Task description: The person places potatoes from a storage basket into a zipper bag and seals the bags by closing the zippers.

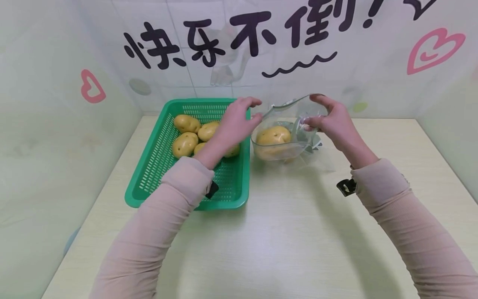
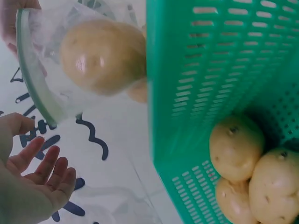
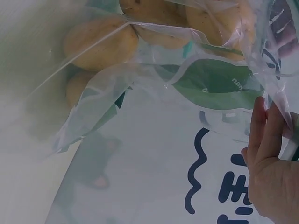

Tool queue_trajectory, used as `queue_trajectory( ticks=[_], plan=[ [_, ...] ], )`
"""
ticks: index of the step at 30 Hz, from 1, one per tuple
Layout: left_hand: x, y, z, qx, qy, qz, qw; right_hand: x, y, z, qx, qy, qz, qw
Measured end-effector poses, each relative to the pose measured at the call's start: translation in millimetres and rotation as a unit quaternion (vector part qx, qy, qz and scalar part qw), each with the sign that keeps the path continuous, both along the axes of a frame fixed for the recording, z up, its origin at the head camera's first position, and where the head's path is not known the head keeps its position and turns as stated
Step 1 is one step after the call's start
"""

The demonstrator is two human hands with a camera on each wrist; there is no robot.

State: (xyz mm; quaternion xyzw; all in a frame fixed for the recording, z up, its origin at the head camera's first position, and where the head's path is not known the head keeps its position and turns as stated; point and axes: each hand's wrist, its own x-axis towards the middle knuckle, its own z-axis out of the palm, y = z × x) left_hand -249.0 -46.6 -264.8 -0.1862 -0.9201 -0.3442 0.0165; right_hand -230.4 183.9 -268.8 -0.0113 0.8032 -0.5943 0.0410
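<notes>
While the person's right hand (image 1: 332, 118) grips the rim of a clear plastic bag (image 1: 296, 133) with green leaf printing, the left hand (image 1: 239, 118) hovers, fingers loose and holding nothing, beside its mouth. Containing smooth yellow potatoes (image 1: 274, 136), the bag sits on the pale tabletop (image 1: 284, 232) just beside a green perforated plastic basket (image 1: 245, 182) holding more potatoes.

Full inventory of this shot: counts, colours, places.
Table: one, pale, across the bottom.
Basket: one, green, left on table.
Basket potatoes: at least five, yellow, inside.
Bag: one, clear, right of basket.
Bag potatoes: at least two, yellow, inside.
Walls: three, whitish, surrounding.
Lettering: one line, black, back wall.
Hearts: two, pink, walls.
Wrist pieces: two, black, at cuffs.
Sleeves: two, beige, forearms.
Left hand: one, bare, by bag mouth.
Right hand: one, bare, pinching bag rim.
</notes>
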Motion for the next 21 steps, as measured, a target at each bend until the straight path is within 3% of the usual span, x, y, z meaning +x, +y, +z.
queue_trajectory(
  ticks=[13, 21],
  plan=[
    [-10.9, -53, -15.8, -0.046, -0.044, 0.047, 0.9969, -0.2, -3, 1.4, -0.012, 0.004, 0.005, 1.000],
    [-11.5, -74, -17.1, -0.076, -0.063, 0.058, 0.9934, -0.2, -2, 0.6, -0.017, 0.000, 0.007, 1.000]
  ],
)
